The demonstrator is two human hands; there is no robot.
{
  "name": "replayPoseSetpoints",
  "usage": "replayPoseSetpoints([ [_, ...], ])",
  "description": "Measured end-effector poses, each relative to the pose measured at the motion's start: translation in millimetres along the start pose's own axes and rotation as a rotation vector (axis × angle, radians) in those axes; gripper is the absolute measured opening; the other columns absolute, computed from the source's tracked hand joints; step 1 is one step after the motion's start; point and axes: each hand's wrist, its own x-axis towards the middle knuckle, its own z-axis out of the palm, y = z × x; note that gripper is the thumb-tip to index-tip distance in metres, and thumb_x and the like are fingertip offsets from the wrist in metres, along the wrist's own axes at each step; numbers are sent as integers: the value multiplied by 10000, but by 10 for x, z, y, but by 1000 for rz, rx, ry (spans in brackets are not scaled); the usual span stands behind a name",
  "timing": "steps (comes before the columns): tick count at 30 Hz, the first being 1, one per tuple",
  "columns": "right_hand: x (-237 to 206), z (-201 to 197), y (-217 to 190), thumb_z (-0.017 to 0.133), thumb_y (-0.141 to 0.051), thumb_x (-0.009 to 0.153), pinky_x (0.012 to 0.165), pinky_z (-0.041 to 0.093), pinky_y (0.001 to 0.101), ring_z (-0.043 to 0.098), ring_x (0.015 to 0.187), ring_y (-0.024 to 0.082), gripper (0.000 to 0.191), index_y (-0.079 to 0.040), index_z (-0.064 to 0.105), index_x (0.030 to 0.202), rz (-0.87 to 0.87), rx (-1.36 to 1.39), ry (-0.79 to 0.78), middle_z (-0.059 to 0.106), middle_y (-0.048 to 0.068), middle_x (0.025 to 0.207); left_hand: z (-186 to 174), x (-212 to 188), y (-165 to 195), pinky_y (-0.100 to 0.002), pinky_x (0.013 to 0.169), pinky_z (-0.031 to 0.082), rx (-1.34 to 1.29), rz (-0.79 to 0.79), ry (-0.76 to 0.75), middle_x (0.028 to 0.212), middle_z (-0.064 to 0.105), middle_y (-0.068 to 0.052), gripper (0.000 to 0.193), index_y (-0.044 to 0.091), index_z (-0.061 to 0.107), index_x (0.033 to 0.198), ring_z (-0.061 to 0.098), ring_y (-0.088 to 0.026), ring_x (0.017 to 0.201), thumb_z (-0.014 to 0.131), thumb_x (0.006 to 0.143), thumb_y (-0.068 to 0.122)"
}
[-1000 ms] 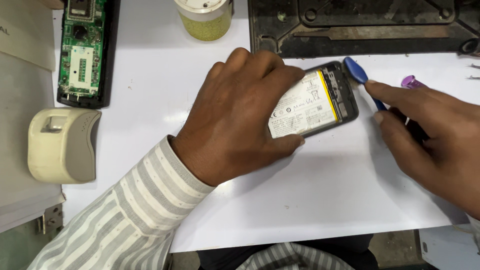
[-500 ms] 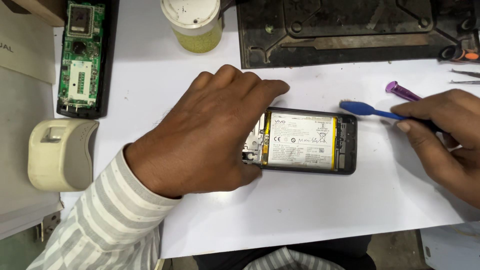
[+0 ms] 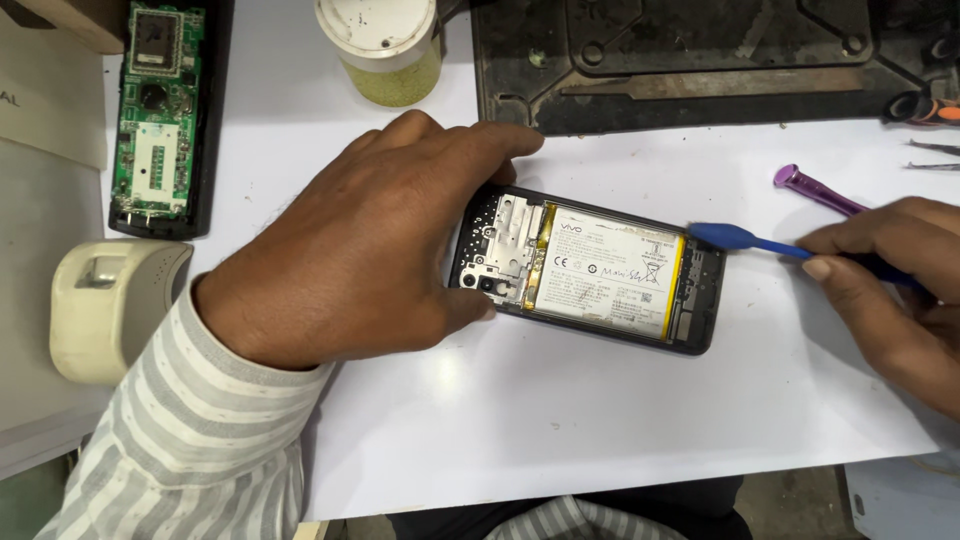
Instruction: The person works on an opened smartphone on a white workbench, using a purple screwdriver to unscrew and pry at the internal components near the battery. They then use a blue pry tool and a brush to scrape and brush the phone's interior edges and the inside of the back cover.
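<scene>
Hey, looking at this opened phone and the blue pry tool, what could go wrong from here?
The blue plastic pry tool has its tip at the edge of the white battery; levering hard might dent or puncture it. The left hand steadies only one end of the opened black phone, so it may pivot. The right hand could slip.

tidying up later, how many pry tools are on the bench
2: a blue pry tool in the right hand, tip at the phone's edge, and a purple tool behind it. More may be out of view.
</scene>
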Motion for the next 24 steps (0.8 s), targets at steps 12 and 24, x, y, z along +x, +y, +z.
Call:
replayPoseSetpoints([
  [12,275,-175,-608,652,-166,973,616,587,315,766,750,183,188,-43,757,1068,-72,-54,-15,725,93,842,-41,-22,-44,-439,836,503,-48,-24,4,1130,717,-131,946,-2,503,1404,621,-306,960,943,577,130],
  [24,538,-150,-1184,754,-56,871,577,529,361,671,666,261,85,-9,724,936,-485,-38,290,710,112,819,-92,-103,-92,-436,817,514,-42,-3,40,1110,732,-130,938,-9,520,1387,633,-312,950,942,559,111],
])
